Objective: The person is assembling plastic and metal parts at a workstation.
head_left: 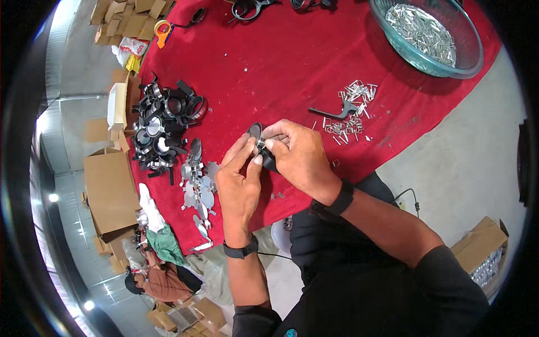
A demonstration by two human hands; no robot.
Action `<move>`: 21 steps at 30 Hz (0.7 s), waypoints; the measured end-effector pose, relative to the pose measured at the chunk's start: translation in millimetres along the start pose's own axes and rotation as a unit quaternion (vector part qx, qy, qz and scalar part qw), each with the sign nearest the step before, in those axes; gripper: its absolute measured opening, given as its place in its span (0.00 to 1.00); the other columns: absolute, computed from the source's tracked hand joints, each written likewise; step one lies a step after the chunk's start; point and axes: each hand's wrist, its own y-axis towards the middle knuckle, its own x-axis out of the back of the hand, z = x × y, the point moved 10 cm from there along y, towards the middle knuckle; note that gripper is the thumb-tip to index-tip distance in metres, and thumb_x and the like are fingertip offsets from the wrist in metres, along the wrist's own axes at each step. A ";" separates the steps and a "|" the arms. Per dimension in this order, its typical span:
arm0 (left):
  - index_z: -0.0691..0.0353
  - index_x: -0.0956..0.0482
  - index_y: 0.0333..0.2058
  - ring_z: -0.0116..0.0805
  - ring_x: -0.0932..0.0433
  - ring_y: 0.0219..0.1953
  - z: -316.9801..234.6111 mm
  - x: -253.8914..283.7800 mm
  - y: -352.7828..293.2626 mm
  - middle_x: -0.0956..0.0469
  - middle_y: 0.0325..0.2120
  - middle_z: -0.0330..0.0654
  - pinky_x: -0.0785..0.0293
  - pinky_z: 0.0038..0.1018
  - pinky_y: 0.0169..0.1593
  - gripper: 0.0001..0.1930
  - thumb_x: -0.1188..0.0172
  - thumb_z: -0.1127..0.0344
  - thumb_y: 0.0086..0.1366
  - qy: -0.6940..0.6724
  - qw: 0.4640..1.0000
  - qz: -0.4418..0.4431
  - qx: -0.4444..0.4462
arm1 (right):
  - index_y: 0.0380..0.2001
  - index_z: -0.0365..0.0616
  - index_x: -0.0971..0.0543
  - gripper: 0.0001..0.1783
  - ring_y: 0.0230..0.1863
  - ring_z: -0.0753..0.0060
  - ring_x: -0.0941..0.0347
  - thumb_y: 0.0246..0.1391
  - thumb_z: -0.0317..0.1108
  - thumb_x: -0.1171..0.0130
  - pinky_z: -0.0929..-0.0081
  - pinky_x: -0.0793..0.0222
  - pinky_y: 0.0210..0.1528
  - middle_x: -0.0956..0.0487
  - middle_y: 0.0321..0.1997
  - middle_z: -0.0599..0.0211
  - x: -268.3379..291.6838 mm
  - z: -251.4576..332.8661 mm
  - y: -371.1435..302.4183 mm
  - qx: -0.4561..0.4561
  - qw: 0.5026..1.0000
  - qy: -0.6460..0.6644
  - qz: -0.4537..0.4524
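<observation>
Above the near part of the red table, my left hand (238, 178) pinches a small assembly between thumb and fingers. It shows a round grey metal disc (255, 130) at the top and a black piece (269, 163) below. My right hand (303, 157) closes on the same assembly from the right, thumb and fingers pressed near a small bright metal part (260, 144). The fingers partly hide how these parts join. To the left of my hands lies a heap of loose grey metal discs with tabs (206, 195). On the right, a black curved lever (336, 114) rests among small wire clips and pins (358, 91).
A pile of black ring-shaped parts (163, 121) sits at the table's left. A green translucent basin (469, 68) of metal pins stands far right on the red cloth (281, 73). An orange-handled tool (163, 33) lies far left. Another person (168, 283) is at lower left.
</observation>
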 end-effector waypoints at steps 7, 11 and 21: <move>0.68 0.13 0.57 0.47 0.14 0.59 -4.4 0.6 3.9 0.16 0.61 0.58 0.21 0.35 0.65 0.20 0.33 0.77 0.67 0.013 1.000 0.003 0.013 | 0.40 0.35 0.15 0.06 0.42 0.44 0.12 0.60 0.24 0.33 0.53 0.18 0.45 0.12 0.37 0.46 4.0 10.1 -0.7 0.001 0.999 -0.033 -0.002; 0.69 0.13 0.57 0.47 0.13 0.58 -6.0 0.4 5.5 0.16 0.60 0.59 0.21 0.34 0.64 0.20 0.34 0.77 0.66 0.023 1.000 0.006 0.009 | 0.40 0.35 0.15 0.06 0.42 0.43 0.12 0.60 0.24 0.34 0.52 0.18 0.45 0.12 0.38 0.46 3.3 5.2 -0.3 -0.014 1.000 -0.014 -0.001; 0.70 0.12 0.55 0.50 0.12 0.56 -8.1 0.4 7.7 0.15 0.59 0.58 0.20 0.35 0.63 0.19 0.34 0.76 0.66 0.049 0.999 -0.007 -0.006 | 0.40 0.36 0.15 0.07 0.43 0.43 0.13 0.59 0.24 0.35 0.51 0.19 0.46 0.12 0.38 0.46 5.1 5.6 0.8 0.015 0.999 -0.041 -0.019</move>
